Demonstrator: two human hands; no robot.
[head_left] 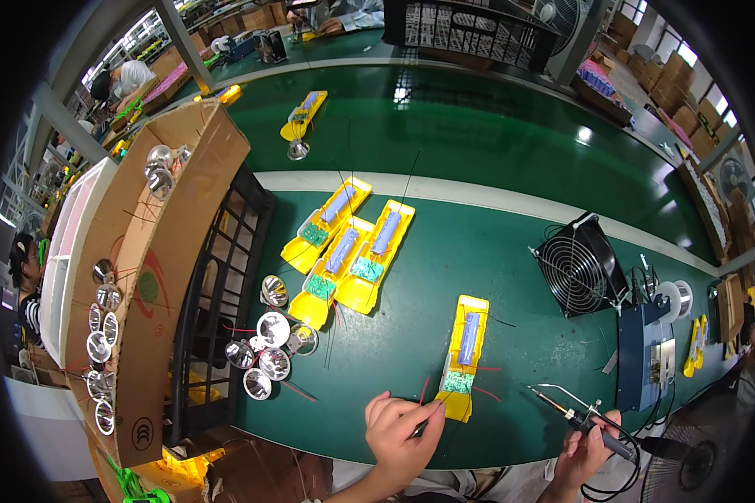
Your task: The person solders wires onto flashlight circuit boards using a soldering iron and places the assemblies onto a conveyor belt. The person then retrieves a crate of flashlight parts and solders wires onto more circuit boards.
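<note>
Head view: left hand (401, 432) pinches a wire (425, 394) beside the yellow shell (466, 356); right hand (591, 444) grips a soldering iron (566, 412).

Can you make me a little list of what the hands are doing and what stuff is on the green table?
left hand: pinches thin wires at the near end of the yellow half-shell
right hand: holds a soldering iron, tip off the table
yellow half-shell: holds a blue battery and a green board
behind it: three more yellow shells
left side: shiny reflectors
right side: black fan, blue box
</note>
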